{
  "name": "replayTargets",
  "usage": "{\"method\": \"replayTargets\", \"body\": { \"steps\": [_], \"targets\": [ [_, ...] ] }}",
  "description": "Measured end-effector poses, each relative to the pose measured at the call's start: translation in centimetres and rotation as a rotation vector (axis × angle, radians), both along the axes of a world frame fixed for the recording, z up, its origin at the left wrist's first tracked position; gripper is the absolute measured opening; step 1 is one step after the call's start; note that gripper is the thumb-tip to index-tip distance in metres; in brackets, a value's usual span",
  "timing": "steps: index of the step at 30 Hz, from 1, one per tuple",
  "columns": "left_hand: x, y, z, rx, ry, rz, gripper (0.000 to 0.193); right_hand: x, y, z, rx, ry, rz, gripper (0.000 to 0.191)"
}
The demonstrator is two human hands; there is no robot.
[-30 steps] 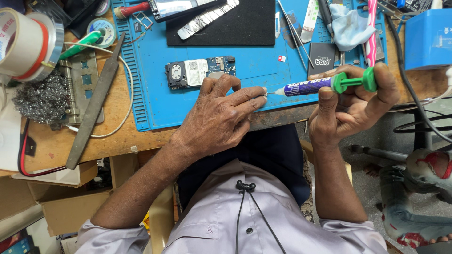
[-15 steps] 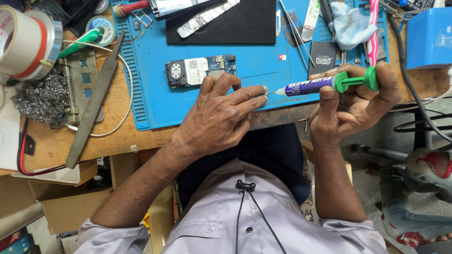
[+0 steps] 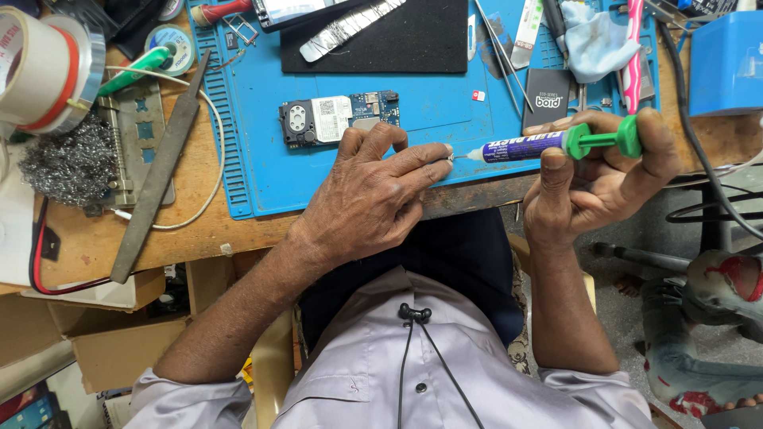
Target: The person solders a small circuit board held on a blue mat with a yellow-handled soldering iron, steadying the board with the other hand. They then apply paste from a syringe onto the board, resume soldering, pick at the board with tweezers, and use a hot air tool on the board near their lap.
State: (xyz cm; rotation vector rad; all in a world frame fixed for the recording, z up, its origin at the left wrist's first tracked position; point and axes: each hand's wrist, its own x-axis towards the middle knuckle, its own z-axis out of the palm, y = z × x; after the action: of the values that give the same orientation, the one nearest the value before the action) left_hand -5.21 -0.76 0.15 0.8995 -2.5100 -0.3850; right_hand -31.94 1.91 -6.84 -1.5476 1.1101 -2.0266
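a purple syringe (image 3: 534, 147) with a green plunger is clasped in the right hand (image 3: 592, 187), its tip met by the left hand (image 3: 369, 199) pinching something too small to tell, just below a circuit board (image 3: 338, 117) on the blue mat (image 3: 413, 151).

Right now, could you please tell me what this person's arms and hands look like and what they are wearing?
Both the left hand and the right hand are bare: no gloves, rings or watch show. The forearms are uncovered, with pale lilac shirt sleeves rolled up near the elbows. A thin black cable hangs down the shirt front.
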Motion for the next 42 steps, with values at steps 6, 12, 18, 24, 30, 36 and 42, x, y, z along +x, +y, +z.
{"method": "replayTargets", "body": {
  "steps": [6,12,18,24,30,36,42],
  "targets": [
    [0.0,0.1,0.0,0.008,0.002,-0.001,0.048,0.2,0.2,-0.2,-0.029,0.023,-0.018,0.069],
    [0.2,0.1,0.5,0.012,0.003,0.001,0.048,0.4,0.3,0.1,-0.021,0.062,-0.028,0.068],
    [0.1,0.1,0.3,0.027,0.015,0.0,0.047,0.8,-0.2,0.2,-0.079,0.018,-0.029,0.07],
    [0.0,-0.1,1.4,0.04,0.073,-0.01,0.042,-1.2,-1.9,4.8,-0.049,-0.067,-0.081,0.07],
    [-1.1,-0.3,2.7,0.042,0.076,0.007,0.04,-10.5,-5.5,14.6,0.525,0.594,-0.242,0.063],
    [-1.4,-0.2,2.8,0.028,0.057,0.01,0.045,-10.4,-8.2,15.3,0.334,1.068,-0.326,0.058],
    [-2.0,-0.2,2.9,0.034,0.027,0.013,0.048,-13.2,-2.0,13.3,-0.006,-0.027,-0.57,0.017]
  ]
}}
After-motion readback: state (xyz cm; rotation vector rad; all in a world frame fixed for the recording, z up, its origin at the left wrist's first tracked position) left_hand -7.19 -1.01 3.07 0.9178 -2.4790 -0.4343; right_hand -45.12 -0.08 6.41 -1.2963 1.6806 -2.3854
